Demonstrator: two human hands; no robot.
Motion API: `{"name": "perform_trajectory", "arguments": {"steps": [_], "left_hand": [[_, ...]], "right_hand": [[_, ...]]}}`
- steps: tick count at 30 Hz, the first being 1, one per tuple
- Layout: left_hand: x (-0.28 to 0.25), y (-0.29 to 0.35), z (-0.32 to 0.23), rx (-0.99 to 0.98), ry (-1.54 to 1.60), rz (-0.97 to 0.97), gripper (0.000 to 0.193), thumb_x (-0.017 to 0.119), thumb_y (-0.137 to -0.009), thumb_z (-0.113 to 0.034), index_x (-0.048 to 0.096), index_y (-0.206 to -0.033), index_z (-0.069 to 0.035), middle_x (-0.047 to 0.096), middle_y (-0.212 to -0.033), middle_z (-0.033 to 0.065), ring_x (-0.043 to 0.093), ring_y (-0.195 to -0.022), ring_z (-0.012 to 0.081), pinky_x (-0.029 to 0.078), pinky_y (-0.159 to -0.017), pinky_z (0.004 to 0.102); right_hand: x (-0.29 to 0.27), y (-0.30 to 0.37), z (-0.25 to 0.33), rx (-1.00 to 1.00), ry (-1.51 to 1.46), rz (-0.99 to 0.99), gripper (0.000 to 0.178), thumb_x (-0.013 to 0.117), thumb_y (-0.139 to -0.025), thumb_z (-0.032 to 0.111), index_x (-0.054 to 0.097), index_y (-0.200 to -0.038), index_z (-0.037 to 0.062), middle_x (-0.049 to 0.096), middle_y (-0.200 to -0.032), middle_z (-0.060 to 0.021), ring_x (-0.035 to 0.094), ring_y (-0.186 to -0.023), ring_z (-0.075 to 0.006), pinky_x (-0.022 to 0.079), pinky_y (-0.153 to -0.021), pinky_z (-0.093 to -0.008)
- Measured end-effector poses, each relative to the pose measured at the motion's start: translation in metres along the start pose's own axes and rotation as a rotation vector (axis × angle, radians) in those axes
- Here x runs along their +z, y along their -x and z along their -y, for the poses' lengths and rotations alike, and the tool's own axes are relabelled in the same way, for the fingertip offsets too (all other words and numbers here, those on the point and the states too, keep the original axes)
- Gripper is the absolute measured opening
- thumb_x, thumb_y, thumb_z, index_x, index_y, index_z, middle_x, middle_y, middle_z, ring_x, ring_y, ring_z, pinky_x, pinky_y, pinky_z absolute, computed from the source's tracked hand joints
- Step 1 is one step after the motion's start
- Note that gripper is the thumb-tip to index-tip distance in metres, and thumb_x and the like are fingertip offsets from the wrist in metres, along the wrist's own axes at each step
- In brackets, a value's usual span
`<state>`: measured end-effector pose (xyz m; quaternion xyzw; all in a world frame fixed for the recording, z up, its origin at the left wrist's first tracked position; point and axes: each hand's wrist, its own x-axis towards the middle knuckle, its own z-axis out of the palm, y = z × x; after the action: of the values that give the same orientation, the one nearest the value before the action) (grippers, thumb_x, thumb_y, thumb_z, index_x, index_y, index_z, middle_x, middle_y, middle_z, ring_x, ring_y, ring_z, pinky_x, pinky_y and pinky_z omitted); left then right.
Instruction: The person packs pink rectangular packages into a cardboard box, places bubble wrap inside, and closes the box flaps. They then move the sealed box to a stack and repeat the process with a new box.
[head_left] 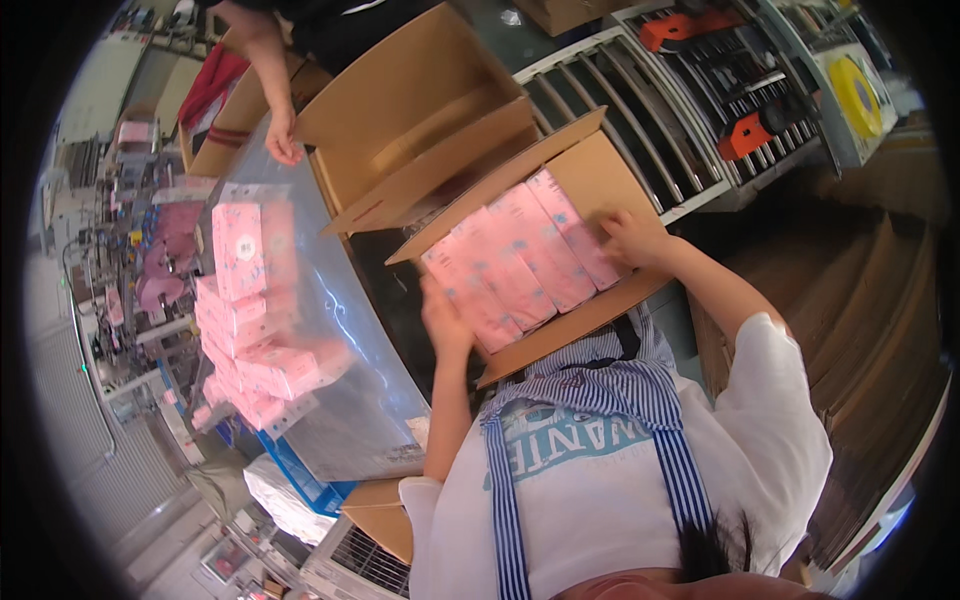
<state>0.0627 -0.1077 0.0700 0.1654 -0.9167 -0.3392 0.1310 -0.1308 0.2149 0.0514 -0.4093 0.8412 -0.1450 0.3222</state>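
A row of pink soft packs [520,255] with blue prints lies inside an open cardboard box [575,320] in front of me. At the left end of the row, my left hand [445,318] presses against the packs, its fingers close together and slightly blurred. My right hand [637,240] is closed at the opposite end, the fingers curled down against the last pack beside the box's right flap. Between them the two hands clasp the row from both ends. Some fingertips are hidden against the packs.
A heap of pink packs [250,330] sits on a shiny metal table [350,350] at left. Beyond my box stands another open carton [420,110]. A co-worker's hand [284,135] hangs near it. A roller conveyor [640,110] is at far right; stacked flat cardboard [860,320] at right.
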Motion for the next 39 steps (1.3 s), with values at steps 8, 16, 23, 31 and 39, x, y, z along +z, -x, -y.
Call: {"name": "perform_trajectory", "arguments": {"steps": [8, 16, 23, 31, 39], "left_hand": [[0.036, -0.027, 0.027, -0.179, -0.253, 0.612, 0.062, 0.062, -0.083, -0.039, 0.045, -0.134, -0.008, 0.034, -0.143, 0.0205, 0.039, -0.124, 0.0427, 0.036, -0.101, 0.0471], [0.054, 0.038, 0.053, -0.669, 0.14, -0.041, 0.108, 0.08, -0.065, -0.044, 0.02, -0.143, 0.002, 0.04, -0.136, 0.0267, 0.043, -0.124, 0.0395, 0.037, -0.101, 0.0393], [0.066, 0.041, 0.056, -0.64, 0.238, 0.012, 0.094, 0.079, -0.067, -0.044, 0.032, -0.136, 0.001, 0.052, -0.124, 0.024, 0.05, -0.116, 0.039, 0.041, -0.095, 0.0419], [0.105, 0.051, 0.055, -0.804, 0.791, -0.123, 0.063, 0.058, -0.093, -0.026, 0.024, -0.141, -0.001, 0.043, -0.133, 0.0153, 0.047, -0.117, 0.0238, 0.038, -0.098, 0.034], [0.215, -0.031, -0.074, -0.745, 0.974, -0.117, 0.068, 0.058, -0.093, -0.022, 0.017, -0.143, -0.002, 0.037, -0.139, 0.0154, 0.042, -0.124, 0.0257, 0.034, -0.104, 0.0353]], "right_hand": [[-0.047, -0.01, 0.049, 0.016, 0.072, 0.255, 0.05, 0.07, -0.073, 0.045, 0.059, -0.103, 0.0066, 0.063, -0.103, -0.0145, 0.059, -0.097, -0.0327, 0.043, -0.088, -0.0448], [-0.031, -0.095, 0.074, -0.179, 0.487, -0.435, 0.03, 0.067, -0.073, 0.028, 0.062, -0.095, 0.0079, 0.06, -0.105, -0.0081, 0.056, -0.101, -0.0264, 0.042, -0.086, -0.0405], [0.002, -0.107, 0.084, -0.205, 0.372, -0.852, 0.038, 0.068, -0.074, 0.026, 0.059, -0.107, 0.0098, 0.057, -0.111, -0.006, 0.053, -0.107, -0.0232, 0.035, -0.101, -0.0413], [0.047, -0.077, -0.019, 0.599, 0.349, -0.892, 0.039, 0.063, -0.082, 0.029, 0.054, -0.115, 0.0105, 0.056, -0.115, -0.0103, 0.049, -0.114, -0.0287, 0.031, -0.101, -0.0486], [-0.102, -0.095, -0.186, 0.654, 0.224, -0.94, 0.055, 0.056, -0.087, 0.039, 0.043, -0.132, 0.0093, 0.049, -0.126, -0.0135, 0.046, -0.117, -0.0306, 0.03, -0.103, -0.0438]]}}
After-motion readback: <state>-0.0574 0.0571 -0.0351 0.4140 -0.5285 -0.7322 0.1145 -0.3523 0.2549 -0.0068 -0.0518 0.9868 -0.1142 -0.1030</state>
